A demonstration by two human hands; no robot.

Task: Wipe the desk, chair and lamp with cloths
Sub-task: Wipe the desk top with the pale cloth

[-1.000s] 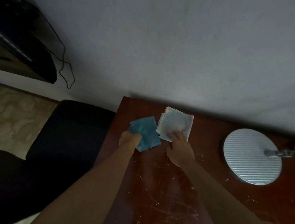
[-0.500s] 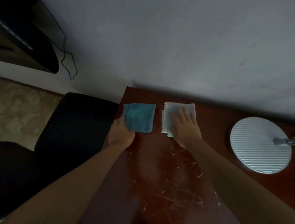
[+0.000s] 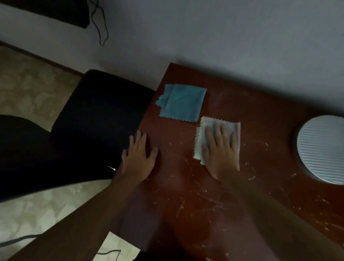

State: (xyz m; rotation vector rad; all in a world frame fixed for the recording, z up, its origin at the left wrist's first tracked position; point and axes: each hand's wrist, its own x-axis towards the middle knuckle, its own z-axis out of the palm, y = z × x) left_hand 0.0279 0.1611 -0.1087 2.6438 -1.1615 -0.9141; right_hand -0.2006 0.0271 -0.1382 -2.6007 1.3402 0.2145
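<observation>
- Dim light falls on the scratched reddish-brown wooden surface (image 3: 213,201), which stands against a grey wall, with pale patterned floor at nine o'clock.
- Our right hand (image 3: 220,150) lies flat on the pale, zigzag-edged white cloth (image 3: 201,129) near the middle of the surface, fingers (image 3: 216,132) straight and spread, pressing it down.
- Half a second ago that cloth lay farther back, level with the blue one; now it sits nearer to us, so we judge that a wiping stroke toward the body is under way.
- Our left hand (image 3: 139,157) has let go of the folded teal-blue square cloth (image 3: 183,103), which lies alone at the eleven o'clock corner of the surface, its near right corner just beside the white cloth.
- That hand now rests open on the surface's nine o'clock edge, fingers relaxed and holding nothing; we take it as bracing.
- White scuffs and smears remain across the near half at six o'clock, so the surface is far from done.
- At nine o'clock stands the black padded chair (image 3: 101,115), and at three o'clock the round ribbed white lamp base (image 3: 324,148); neither is being touched, and we judge both are yet to be wiped.
</observation>
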